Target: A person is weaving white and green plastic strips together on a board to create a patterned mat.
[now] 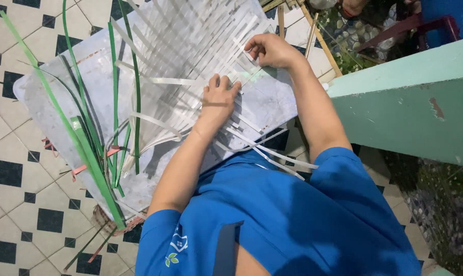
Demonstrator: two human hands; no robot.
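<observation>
I saw left hand point(218, 99) flat, fingers spread, pinning the woven white strips point(190, 56) mid-board point(42, 82), right hand point(270, 50) at 1 o'clock pinching one strip; risk: weave could've loosened if that palm lifted.

glossy plastic strips point(190, 56), scuffed matt board point(272, 102)

Green strips point(73, 66) cut off at top

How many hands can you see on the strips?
2. The left hand presses flat on the white strips in the middle of the board. The right hand pinches a strip near the board's far edge. None seem hidden.
</observation>
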